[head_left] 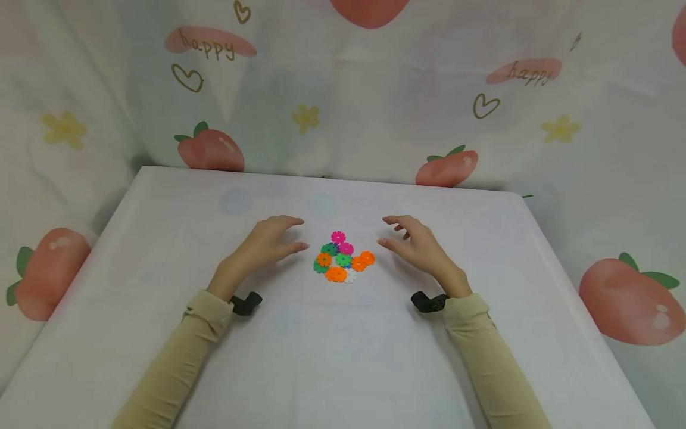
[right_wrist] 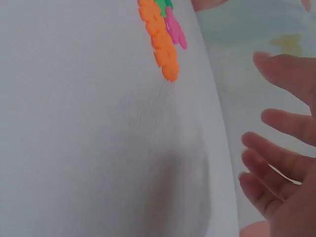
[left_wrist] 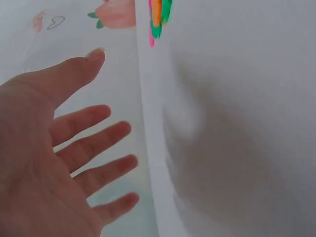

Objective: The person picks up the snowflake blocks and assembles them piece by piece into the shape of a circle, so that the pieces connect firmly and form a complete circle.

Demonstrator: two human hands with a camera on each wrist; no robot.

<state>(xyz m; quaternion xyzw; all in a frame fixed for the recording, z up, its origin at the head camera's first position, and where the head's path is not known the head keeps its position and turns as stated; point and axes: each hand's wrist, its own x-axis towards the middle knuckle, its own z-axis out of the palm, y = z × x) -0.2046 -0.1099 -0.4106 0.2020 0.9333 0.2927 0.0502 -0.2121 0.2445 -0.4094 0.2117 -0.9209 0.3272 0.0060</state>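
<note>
A small pile of notched plastic discs lies mid-table in the head view: orange discs (head_left: 336, 274), green discs (head_left: 343, 260), pink discs (head_left: 338, 237), a white disc (head_left: 351, 276) and bits of blue or purple. Some overlap, so their number is hard to tell. To the left of the pile, my left hand (head_left: 270, 239) hovers above the table with fingers and thumb spread apart, holding nothing. On the other side my right hand (head_left: 415, 243) is held likewise, its fingers loosely bent and touching nothing. Orange discs (right_wrist: 160, 42) also show in the right wrist view.
The table (head_left: 300, 369) wears a white cloth. Behind and beside it hangs a curtain (head_left: 364, 107) printed with peaches, flowers, hearts and "happy". A black wrist-worn device (head_left: 248, 304) sits at the left wrist, and another black device (head_left: 429, 302) at the right.
</note>
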